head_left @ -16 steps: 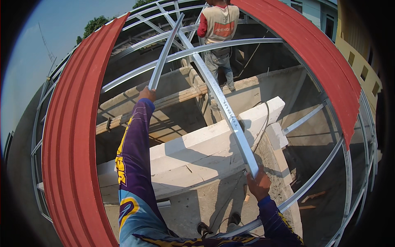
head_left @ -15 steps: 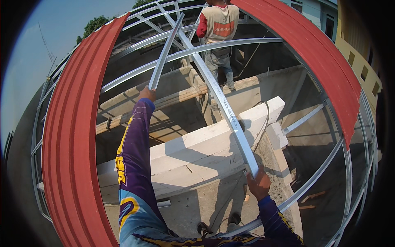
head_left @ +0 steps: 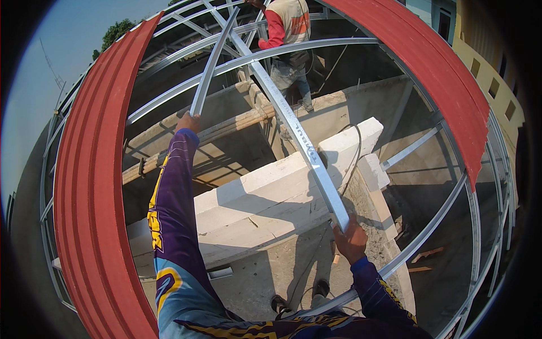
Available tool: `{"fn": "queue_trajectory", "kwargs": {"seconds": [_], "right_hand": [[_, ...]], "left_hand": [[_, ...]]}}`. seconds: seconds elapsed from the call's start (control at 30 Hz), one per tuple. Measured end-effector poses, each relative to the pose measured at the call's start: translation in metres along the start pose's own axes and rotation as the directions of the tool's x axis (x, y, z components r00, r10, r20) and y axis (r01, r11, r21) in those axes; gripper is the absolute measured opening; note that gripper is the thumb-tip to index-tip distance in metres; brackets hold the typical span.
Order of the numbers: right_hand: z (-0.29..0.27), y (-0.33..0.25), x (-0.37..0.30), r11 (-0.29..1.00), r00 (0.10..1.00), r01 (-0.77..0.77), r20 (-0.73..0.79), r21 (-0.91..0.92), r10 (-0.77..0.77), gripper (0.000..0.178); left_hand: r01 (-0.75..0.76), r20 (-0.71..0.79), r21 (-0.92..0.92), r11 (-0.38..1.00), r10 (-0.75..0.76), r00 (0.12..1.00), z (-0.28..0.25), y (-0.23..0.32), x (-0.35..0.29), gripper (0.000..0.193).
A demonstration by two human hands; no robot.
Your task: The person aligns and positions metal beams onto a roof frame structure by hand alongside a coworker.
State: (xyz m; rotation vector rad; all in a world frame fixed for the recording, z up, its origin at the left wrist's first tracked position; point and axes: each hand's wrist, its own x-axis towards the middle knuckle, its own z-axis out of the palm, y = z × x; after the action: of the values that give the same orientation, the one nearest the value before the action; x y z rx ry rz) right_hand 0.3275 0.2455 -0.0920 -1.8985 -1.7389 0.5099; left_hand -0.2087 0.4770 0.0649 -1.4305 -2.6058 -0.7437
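Observation:
My left hand (head_left: 188,122) is closed round the lower end of a narrow steel channel (head_left: 212,70), which slants up and away from me. The fingers of my right hand (head_left: 351,240) wrap the near end of a longer steel channel (head_left: 293,127) with dark lettering on its face. This longer piece runs away to the upper left, passing over a curved-looking cross batten (head_left: 333,42). The two held channels cross near their far ends. Beyond them stands a co-worker (head_left: 291,28) in a beige vest and red sleeves, an arm at the frame.
Red corrugated roof sheets flank me, one at left (head_left: 93,186) and one at right (head_left: 429,62). Below lies a white block wall (head_left: 271,192) with a dark cable (head_left: 354,155) over it. Bamboo poles (head_left: 220,129) span the opening. Another batten (head_left: 423,240) crosses at lower right.
The whole view has shifted slightly, so most things sit further left and higher. The co-worker has turned and brought an arm toward the frame. Both my hands keep their hold.

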Motion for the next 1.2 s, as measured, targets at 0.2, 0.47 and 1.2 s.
{"fn": "queue_trajectory", "kwargs": {"seconds": [0.2, 0.47, 1.2], "right_hand": [[-0.005, 0.001, 0.000, 1.000, 1.000, 0.004, -0.004, 0.006, -0.004, 0.051], [-0.004, -0.003, 0.002, 1.000, 0.999, -0.004, 0.036, -0.007, 0.004, 0.050], [-0.005, -0.001, 0.009, 0.993, 0.995, 0.101, -0.016, -0.055, -0.102, 0.045]], "left_hand": [[-0.005, -0.002, 0.030, 1.000, 0.005, 1.000, 0.002, 0.015, -0.011, 0.051], [0.011, 0.002, 0.110, 0.994, -0.011, 1.000, -0.013, 0.001, -0.017, 0.047], [0.684, -0.302, 0.367, 0.631, -0.614, 0.729, -0.181, -0.258, -0.491, 0.075]]}}
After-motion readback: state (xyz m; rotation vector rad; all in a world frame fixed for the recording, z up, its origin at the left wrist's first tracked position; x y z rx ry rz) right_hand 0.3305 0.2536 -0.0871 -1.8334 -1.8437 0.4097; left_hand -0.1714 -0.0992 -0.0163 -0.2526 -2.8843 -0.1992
